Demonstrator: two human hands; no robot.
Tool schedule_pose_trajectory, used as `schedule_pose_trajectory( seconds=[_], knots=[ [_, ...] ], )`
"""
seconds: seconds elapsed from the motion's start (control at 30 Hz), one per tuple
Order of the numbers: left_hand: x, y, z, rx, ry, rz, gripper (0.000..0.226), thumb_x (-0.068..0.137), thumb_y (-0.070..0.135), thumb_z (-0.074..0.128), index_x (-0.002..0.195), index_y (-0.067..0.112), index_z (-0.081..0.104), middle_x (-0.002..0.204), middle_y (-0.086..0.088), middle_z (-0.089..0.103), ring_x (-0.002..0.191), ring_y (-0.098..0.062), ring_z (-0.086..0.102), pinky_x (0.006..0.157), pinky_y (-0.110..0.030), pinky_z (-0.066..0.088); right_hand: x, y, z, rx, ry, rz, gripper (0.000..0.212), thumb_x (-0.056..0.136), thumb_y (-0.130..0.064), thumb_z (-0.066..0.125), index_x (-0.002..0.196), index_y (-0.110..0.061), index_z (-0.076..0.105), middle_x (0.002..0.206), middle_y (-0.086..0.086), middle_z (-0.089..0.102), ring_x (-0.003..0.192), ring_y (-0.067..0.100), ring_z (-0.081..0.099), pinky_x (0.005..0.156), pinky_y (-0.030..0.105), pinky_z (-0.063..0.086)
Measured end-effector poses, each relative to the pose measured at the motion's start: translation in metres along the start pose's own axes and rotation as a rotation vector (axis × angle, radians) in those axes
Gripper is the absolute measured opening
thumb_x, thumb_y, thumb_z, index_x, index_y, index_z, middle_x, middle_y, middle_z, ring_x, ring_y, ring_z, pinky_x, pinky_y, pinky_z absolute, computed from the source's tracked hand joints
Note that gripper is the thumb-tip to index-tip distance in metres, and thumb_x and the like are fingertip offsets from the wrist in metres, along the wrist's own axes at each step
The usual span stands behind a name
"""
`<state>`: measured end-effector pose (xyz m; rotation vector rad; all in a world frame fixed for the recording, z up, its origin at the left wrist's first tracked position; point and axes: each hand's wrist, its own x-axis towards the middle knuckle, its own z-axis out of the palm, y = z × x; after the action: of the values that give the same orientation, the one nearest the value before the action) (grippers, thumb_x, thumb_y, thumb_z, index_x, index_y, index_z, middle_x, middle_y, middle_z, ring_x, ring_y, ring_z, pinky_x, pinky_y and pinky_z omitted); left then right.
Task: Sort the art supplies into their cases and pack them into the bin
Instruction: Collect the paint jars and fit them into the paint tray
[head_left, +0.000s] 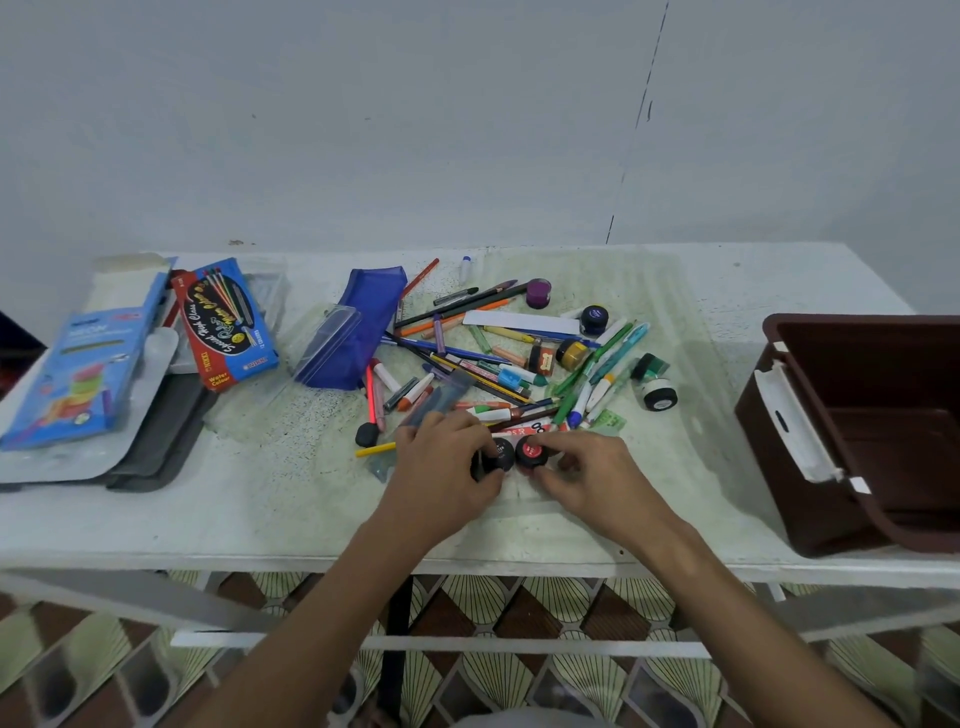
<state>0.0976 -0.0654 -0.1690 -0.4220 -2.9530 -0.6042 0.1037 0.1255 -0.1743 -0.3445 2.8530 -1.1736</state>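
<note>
Head view: left hand (441, 467) with fingers curled round a black paint pot (497, 454), right hand (587, 478) pinching a red-lidded paint pot (531, 453) just beside it on the white bench (260, 519), loose pencils and markers (498, 358) behind, brown bin (779, 467) far right.

The flat red and blue cardboard box (224, 323), at ten o'clock of the pile, reads "Special High Class", "Water Colour" and "12 colours". The flat light-blue box (83, 364) beside it, at nine o'clock, reads "NEON".
</note>
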Motion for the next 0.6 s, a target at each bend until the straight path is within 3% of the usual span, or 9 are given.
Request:
schedule_pose_trajectory(
  seconds=[0.1,0.17,0.27,0.37,0.5,0.6],
  knots=[
    [0.013,-0.003,-0.003,-0.088,-0.046,-0.013,0.023,0.077,0.051,0.068,0.087,0.029,0.069,0.096,0.014,0.054,0.096,-0.008,0.047,0.088,-0.035,0.036,0.003,0.001,-0.009,0.061,-0.005,0.035,0.033,0.081,-0.025,0.074,0.114,-0.028,0.07,0.089,-0.004,0.068,0.072,0.007,0.056,0.062,0.017,0.045],
    [0.027,-0.004,-0.008,-0.138,-0.023,-0.002,0.025,0.08,0.049,0.067,0.092,0.027,0.071,0.096,0.009,0.057,0.09,-0.009,0.051,0.082,-0.034,0.044,0.005,0.004,-0.019,0.101,0.066,0.063,0.034,0.08,-0.026,0.075,0.114,-0.024,0.069,0.089,-0.007,0.066,0.071,0.005,0.058,0.064,0.019,0.05],
    [0.059,0.0,-0.013,-0.217,-0.016,0.01,0.026,0.084,0.034,0.067,0.106,0.019,0.068,0.102,0.002,0.059,0.086,-0.009,0.052,0.077,-0.022,0.04,0.014,0.017,-0.038,0.104,0.259,0.126,0.036,0.08,-0.024,0.076,0.115,-0.019,0.068,0.091,-0.007,0.067,0.076,0.004,0.061,0.068,0.018,0.053],
    [0.098,0.005,-0.013,-0.216,-0.061,0.015,0.039,0.086,0.031,0.064,0.123,0.017,0.06,0.113,-0.004,0.058,0.097,-0.015,0.054,0.083,-0.022,0.035,0.024,0.034,-0.051,0.048,0.492,0.205,0.038,0.079,-0.024,0.076,0.114,-0.013,0.068,0.101,0.003,0.067,0.077,0.012,0.06,0.07,0.026,0.053],
    [0.135,0.015,-0.007,-0.043,-0.237,0.012,0.061,0.085,0.041,0.064,0.14,0.021,0.045,0.139,-0.006,0.044,0.127,-0.022,0.043,0.098,-0.032,0.033,0.028,0.05,-0.053,0.002,0.578,0.315,0.05,0.077,-0.026,0.078,0.122,-0.014,0.063,0.109,0.006,0.061,0.07,0.001,0.054,0.062,0.011,0.041],
    [0.148,0.015,0.001,-0.041,-0.289,0.05,0.056,0.082,0.036,0.068,0.133,0.017,0.054,0.132,-0.008,0.052,0.12,-0.024,0.05,0.09,-0.029,0.04,0.027,0.058,-0.049,0.047,0.6,0.391,0.055,0.073,-0.024,0.081,0.123,-0.013,0.061,0.1,0.008,0.061,0.083,0.015,0.059,0.072,0.022,0.045]
  ],
)
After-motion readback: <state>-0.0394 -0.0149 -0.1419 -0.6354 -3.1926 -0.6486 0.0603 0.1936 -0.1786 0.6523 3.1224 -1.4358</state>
